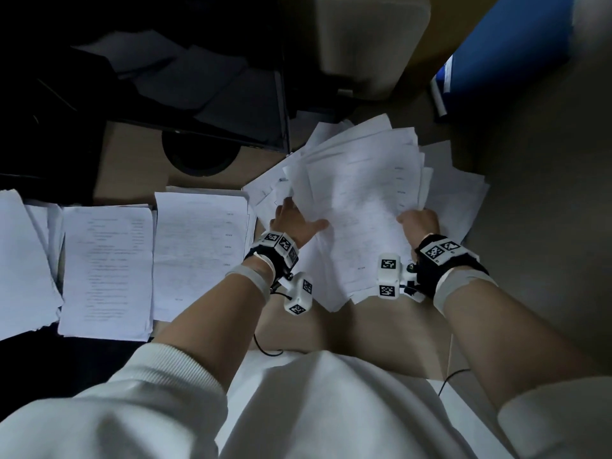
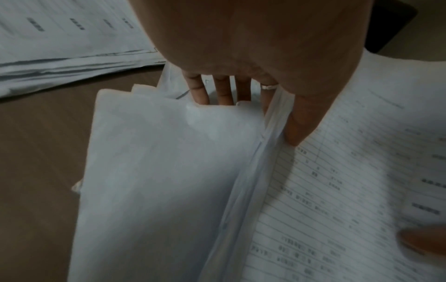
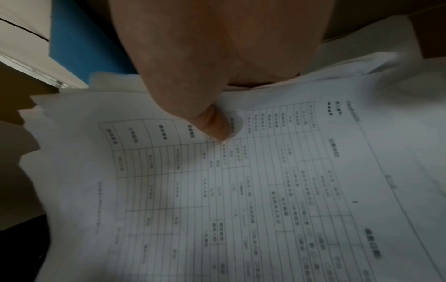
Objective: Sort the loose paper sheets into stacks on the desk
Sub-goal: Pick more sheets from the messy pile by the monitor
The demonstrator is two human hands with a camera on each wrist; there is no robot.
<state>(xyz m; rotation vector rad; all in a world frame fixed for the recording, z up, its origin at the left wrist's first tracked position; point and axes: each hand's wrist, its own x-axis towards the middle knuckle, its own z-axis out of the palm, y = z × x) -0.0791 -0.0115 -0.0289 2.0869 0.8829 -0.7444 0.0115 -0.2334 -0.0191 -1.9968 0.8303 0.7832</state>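
You held the fanned bundle of sheets [image 1: 357,197] above the desk [image 1: 381,329], your left hand [image 1: 293,220] and right hand [image 1: 419,223] each pinching an edge, thumbs on top.

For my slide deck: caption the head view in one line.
Both hands, left hand and right hand, grip a fanned bundle of sheets beside sorted stacks on the desk.
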